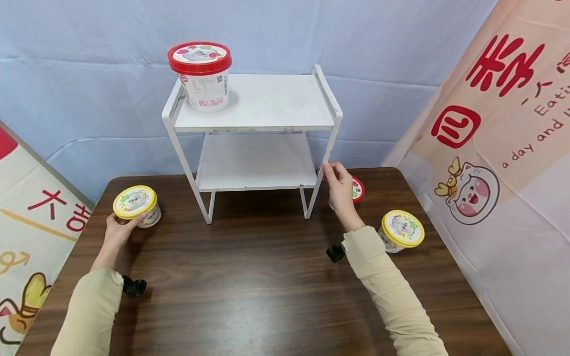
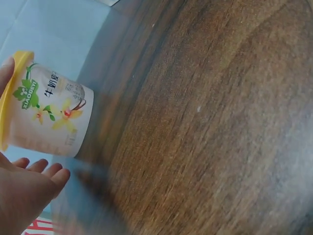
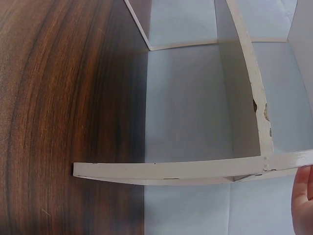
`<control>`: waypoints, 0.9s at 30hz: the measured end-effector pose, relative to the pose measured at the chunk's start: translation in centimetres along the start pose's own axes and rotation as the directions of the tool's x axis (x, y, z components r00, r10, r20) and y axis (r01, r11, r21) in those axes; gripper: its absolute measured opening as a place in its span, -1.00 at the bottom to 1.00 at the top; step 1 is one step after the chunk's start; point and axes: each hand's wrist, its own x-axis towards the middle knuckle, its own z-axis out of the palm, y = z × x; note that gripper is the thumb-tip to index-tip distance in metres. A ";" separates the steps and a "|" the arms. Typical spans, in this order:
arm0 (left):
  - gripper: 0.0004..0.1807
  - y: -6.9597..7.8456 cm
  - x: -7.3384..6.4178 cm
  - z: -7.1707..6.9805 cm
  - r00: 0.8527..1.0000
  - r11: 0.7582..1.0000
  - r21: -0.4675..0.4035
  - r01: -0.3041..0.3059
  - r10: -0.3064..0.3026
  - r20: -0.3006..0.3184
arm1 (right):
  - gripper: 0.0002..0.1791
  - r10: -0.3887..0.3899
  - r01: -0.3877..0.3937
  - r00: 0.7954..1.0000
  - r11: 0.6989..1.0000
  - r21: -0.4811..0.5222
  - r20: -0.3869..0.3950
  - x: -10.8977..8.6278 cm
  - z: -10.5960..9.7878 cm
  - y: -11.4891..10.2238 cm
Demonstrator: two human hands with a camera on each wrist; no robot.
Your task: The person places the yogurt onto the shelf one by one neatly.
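Observation:
At the table's left end my left hand (image 1: 118,231) holds a small ice cream tub (image 1: 133,203) with a yellow lid. Its thumb lies along the lid, with the other fingers round the opposite side. The left wrist view shows yellow flowers on the tub's wall (image 2: 54,110). On the other side, my right hand (image 1: 340,193) pinches the right front upright of a white two-tier shelf rack (image 1: 256,160). In the right wrist view only a few fingers (image 3: 302,198) show, at the frame. A large red-lidded tub (image 1: 205,89) stands on the top tier's left end.
Behind my right hand is a red-lidded tub (image 1: 357,189), partly hidden. Another yellow-lidded tub (image 1: 403,230) stands beside my right sleeve. The brown wooden table (image 1: 231,277) meets a pale blue cloth (image 1: 111,89) at the back; printed banners (image 1: 498,148) flank it.

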 end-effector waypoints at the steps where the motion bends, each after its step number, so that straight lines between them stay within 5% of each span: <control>1: 0.06 0.0 0.1 0.0 1.000 1.000 -0.011 0.010 -0.010 -0.001 | -0.78 0.000 0.000 1.000 1.000 0.001 0.001 0.0 0.0 0.0; 16: 0.03 -0.8 0.8 0.2 0.999 0.985 -0.166 -0.041 0.038 -0.019 | -0.79 -0.012 0.012 1.000 1.000 -0.013 -0.007 -0.1 0.1 0.1; 27: 0.07 -0.6 1.0 0.5 0.999 0.986 -0.164 -0.020 0.013 -0.047 | -0.80 -0.014 0.014 1.000 1.000 -0.022 -0.005 0.0 0.1 0.0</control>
